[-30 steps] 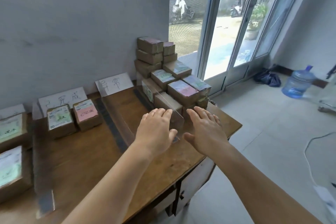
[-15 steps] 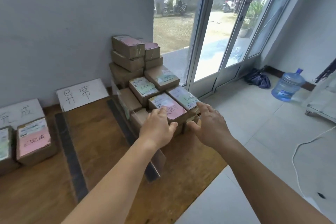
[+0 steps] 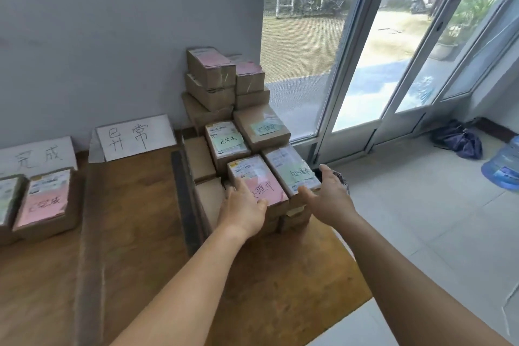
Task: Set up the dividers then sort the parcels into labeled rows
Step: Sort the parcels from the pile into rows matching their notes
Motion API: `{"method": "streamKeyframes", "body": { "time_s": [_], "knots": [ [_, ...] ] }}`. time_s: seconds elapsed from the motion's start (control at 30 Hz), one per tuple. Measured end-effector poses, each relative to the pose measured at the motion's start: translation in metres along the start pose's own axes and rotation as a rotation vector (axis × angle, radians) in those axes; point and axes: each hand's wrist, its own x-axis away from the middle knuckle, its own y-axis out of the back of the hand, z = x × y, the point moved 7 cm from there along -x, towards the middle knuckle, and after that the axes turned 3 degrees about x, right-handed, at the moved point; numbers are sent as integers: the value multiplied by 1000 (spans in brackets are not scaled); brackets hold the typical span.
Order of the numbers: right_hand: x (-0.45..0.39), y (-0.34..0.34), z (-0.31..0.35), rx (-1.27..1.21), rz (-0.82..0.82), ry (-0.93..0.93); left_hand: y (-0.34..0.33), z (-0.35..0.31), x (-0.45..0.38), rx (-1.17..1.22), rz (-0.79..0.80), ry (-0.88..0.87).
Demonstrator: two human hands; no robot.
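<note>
I see the wooden table filling the lower left, set against the grey wall; at its right end rises the pile of parcels, stacked highest by the wall and stepping down toward me; two clear dividers stand on the tabletop, the nearer divider just left of the pile, the other divider farther left; a paper sign leans on the wall between them; a sorted parcel with a pink label sits left of the far divider; my left hand lies on the pink-labelled parcel at the front of the pile, fingers curled over its near left edge; my right hand is spread, thumb at the near corner of the green-labelled parcel beside it, gripping nothing that I can make out.
</note>
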Motion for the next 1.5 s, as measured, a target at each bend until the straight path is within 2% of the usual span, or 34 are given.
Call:
{"method": "streamKeyframes", "body": {
  "time_s": [0.23, 0.57, 0.8, 0.9, 1.13, 1.5],
  "knots": [
    [-32, -14, -9, -24, 162, 82, -10, 2, -3, 70, -94, 118],
    [-28, -4, -15, -110, 163, 170, -9, -6, 19, 237, -178, 121],
    [-15, 17, -17, -243, 125, 230, 7, -12, 54, 528, -298, 92],
    [-8, 25, -6, -339, 110, 276, 22, -10, 64, 630, -362, 64],
    [13, 35, 38, -577, 170, 404, 66, 1, 98, 694, -486, -23],
    [93, 6, 124, -699, 296, 554, 147, 65, 170, 711, -592, -42]
  ]
}}
